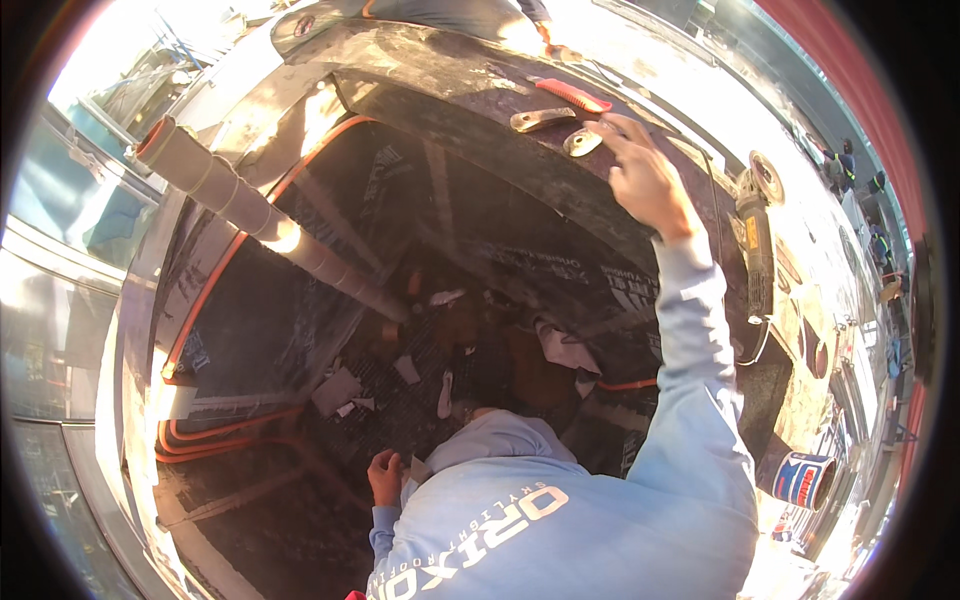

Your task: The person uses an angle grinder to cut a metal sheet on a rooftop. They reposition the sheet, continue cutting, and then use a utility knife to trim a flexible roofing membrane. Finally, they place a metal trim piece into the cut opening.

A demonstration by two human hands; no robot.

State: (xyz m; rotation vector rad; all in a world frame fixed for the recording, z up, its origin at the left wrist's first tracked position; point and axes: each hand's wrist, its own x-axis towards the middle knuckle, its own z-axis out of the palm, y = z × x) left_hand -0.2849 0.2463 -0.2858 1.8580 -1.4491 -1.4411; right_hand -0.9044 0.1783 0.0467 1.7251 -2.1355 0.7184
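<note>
My right arm in a light blue sleeve stretches up to the dark ledge. My right hand point(645, 180) is open there, with its fingers apart and slightly blurred. Its fingertips are at the rounded end of a light handle point(582, 142); whether they touch it I cannot tell. Beside that lie a second pale, round-ended handle point(540, 120) and a red-handled tool point(574, 95). Low in front of my body, my left hand point(385, 477) is closed, its fingers curled. A small pale flat piece point(417, 468) shows next to it; the grip itself is too small to make out.
Below me opens a deep, dark, black-lined pit point(470, 230) with scraps at its bottom. A long tube point(240, 205) slants into it, and an orange cord point(205, 295) follows its edge. Right: an angle grinder point(756, 240) and a bucket point(800, 480). Another person's hand point(548, 38) is across.
</note>
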